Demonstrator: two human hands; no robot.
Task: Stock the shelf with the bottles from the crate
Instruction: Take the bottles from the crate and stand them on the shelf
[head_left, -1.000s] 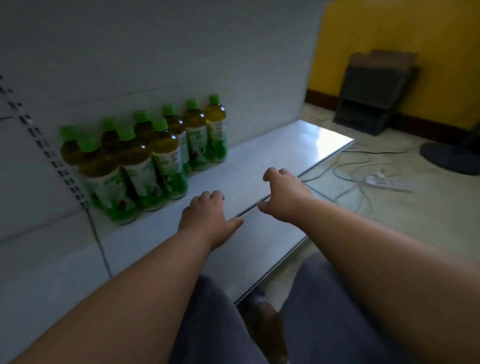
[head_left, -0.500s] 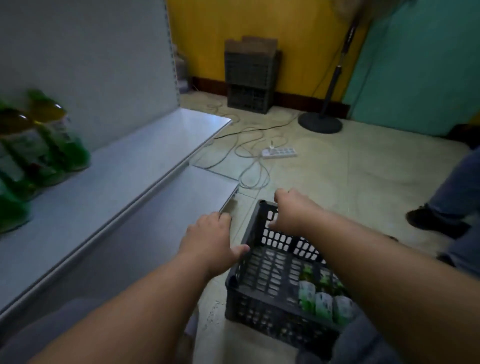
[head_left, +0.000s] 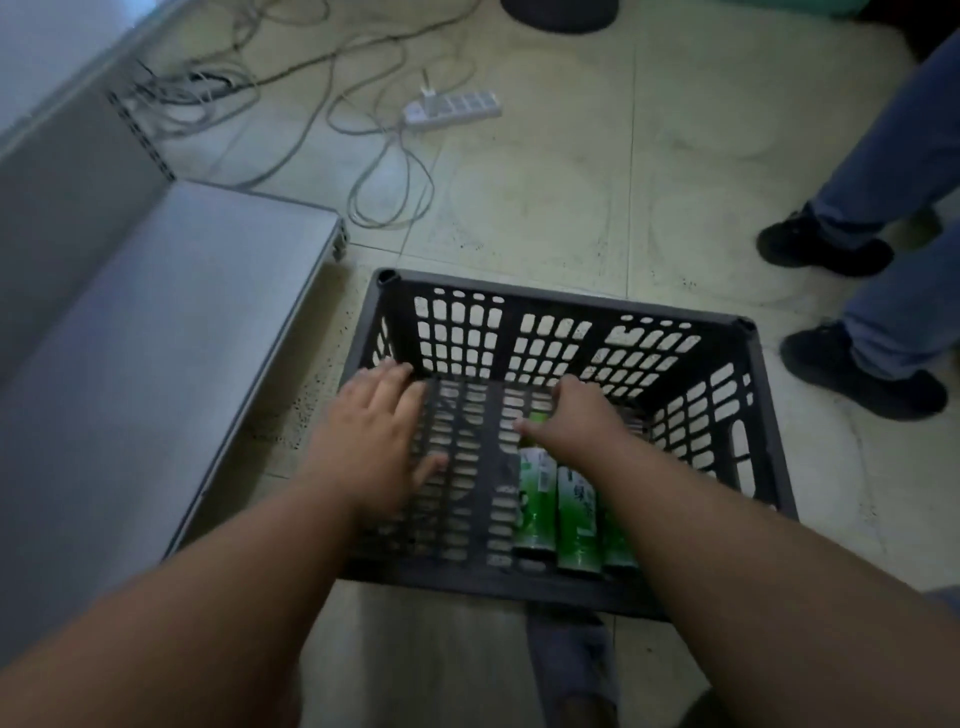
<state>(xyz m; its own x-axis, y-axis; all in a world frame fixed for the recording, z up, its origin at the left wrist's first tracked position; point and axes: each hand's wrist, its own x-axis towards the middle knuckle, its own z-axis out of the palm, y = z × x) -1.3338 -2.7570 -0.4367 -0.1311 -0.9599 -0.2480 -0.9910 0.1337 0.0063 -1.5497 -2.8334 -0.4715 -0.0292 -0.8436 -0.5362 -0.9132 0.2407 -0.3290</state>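
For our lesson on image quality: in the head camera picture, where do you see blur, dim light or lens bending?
Head view: dim overall, with the floor brightest; the left hand is smeared by motion blur, fingers soft; the right hand is sharper, over the bottles, whose labels are too soft to read; the crate rim and shelf edge splay from wide-angle distortion.

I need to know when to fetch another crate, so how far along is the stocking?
No stocked bottles show now. In hand: the right hand reaches onto the three bottles lying in the black crate; the left hand is open over bare crate floor. Left: those three.
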